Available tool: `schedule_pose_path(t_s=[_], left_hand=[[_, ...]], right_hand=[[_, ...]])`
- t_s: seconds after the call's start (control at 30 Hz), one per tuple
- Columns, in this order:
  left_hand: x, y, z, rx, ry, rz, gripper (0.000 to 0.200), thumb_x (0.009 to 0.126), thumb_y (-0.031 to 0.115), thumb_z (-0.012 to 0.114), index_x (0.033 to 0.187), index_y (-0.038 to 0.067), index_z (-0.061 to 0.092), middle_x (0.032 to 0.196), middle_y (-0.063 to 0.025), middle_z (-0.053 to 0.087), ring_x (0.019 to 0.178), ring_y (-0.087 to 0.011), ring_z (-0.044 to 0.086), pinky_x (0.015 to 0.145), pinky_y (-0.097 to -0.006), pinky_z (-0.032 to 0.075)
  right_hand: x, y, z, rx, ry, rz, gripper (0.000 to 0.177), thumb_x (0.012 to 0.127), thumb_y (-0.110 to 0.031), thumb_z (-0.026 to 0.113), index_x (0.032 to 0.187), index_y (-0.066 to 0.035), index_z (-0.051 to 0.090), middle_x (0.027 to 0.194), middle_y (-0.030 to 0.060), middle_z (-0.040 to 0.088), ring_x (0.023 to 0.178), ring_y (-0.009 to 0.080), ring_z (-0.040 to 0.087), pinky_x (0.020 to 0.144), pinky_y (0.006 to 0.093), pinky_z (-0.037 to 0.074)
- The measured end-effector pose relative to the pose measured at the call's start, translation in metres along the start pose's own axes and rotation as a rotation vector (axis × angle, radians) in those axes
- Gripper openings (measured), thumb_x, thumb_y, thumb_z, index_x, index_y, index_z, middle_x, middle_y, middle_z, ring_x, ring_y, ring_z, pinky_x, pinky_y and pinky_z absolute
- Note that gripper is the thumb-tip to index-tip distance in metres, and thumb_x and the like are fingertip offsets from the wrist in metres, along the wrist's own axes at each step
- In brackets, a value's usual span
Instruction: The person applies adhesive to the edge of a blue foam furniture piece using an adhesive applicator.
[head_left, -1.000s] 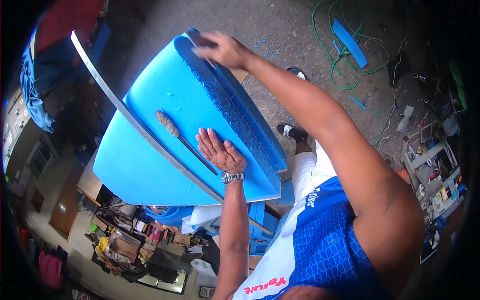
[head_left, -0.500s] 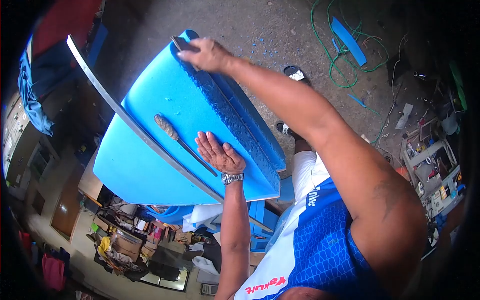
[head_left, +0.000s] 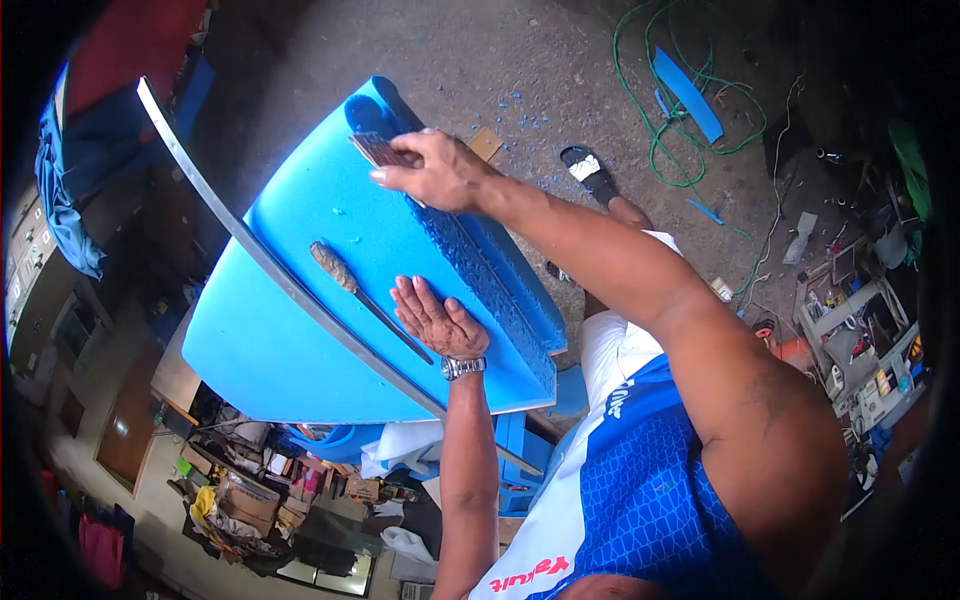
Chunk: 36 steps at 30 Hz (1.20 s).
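Lettering point(head_left: 530, 574) on our shirt point(head_left: 655, 470) reads "Yakult", our right hand point(head_left: 440, 172) clamped round a dark block point(head_left: 374, 150), left hand point(head_left: 440, 322) spread flat on blue foam point(head_left: 250, 330).

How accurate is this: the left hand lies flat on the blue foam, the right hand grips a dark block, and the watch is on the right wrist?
The watch is the mistake: the head view shows it on the left wrist. The left hand does lie flat on the blue foam, and the right hand grips a dark block.
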<state>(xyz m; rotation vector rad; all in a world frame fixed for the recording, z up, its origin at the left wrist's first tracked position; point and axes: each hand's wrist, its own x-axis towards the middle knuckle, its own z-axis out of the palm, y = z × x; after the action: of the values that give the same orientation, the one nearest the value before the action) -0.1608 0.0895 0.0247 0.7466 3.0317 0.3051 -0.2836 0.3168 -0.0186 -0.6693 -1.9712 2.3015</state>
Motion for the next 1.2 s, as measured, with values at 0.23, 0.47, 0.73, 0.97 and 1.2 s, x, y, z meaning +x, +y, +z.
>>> schedule_pose_path(t_s=[0.23, 0.47, 0.73, 0.97, 1.2], left_hand=[[-0.003, -0.001, 0.004, -0.001, 0.005, -0.013, 0.056, 0.103, 0.032, 0.034, 0.150, 0.002, 0.039, 0.158, -0.0178, 0.034, 0.148, -0.0357, 0.027, 0.120, -0.0504, 0.015], [-0.003, -0.001, 0.002, 0.001, 0.007, -0.007, 0.056, 0.103, 0.032, 0.035, 0.150, 0.003, 0.040, 0.158, -0.0178, 0.035, 0.148, -0.0353, 0.028, 0.120, -0.0506, 0.017], [0.000, -0.002, 0.001, 0.006, 0.011, 0.000, 0.055, 0.102, 0.031, 0.036, 0.150, 0.004, 0.039, 0.158, -0.0172, 0.035, 0.147, -0.0360, 0.029, 0.119, -0.0510, 0.018], [-0.003, -0.001, 0.003, 0.004, -0.005, -0.014, 0.058, 0.101, 0.033, 0.036, 0.150, 0.002, 0.039, 0.159, -0.0181, 0.033, 0.148, -0.0370, 0.027, 0.120, -0.0515, 0.014], [-0.005, -0.002, 0.001, -0.005, -0.003, 0.001, 0.058, 0.102, 0.034, 0.035, 0.151, 0.003, 0.038, 0.159, -0.0180, 0.033, 0.148, -0.0367, 0.027, 0.120, -0.0510, 0.013]], right_hand=[[0.053, -0.016, 0.011, -0.038, 0.039, 0.260, 0.037, 0.089, -0.038, 0.070, 0.087, -0.001, 0.072, 0.074, 0.0094, 0.068, 0.071, 0.0146, 0.064, 0.067, 0.0336, 0.051], [0.046, 0.017, 0.005, 0.043, 0.047, 0.062, 0.045, 0.084, -0.035, 0.074, 0.111, 0.002, 0.068, 0.097, 0.0159, 0.072, 0.088, 0.0220, 0.068, 0.081, 0.0377, 0.055], [-0.068, 0.042, -0.004, -0.021, -0.054, -0.210, 0.058, 0.085, -0.036, 0.074, 0.127, 0.001, 0.060, 0.117, 0.0188, 0.063, 0.113, 0.0274, 0.061, 0.096, 0.0397, 0.049], [0.043, 0.053, 0.003, 0.151, -0.075, -0.011, 0.052, 0.089, -0.038, 0.071, 0.120, 0.003, 0.064, 0.095, 0.0153, 0.070, 0.078, 0.0195, 0.066, 0.073, 0.0329, 0.053], [-0.217, 0.102, -0.006, -0.111, -0.229, -0.020, 0.067, 0.086, -0.032, 0.073, 0.138, 0.005, 0.051, 0.122, 0.0237, 0.062, 0.115, 0.0305, 0.060, 0.098, 0.0387, 0.047]])
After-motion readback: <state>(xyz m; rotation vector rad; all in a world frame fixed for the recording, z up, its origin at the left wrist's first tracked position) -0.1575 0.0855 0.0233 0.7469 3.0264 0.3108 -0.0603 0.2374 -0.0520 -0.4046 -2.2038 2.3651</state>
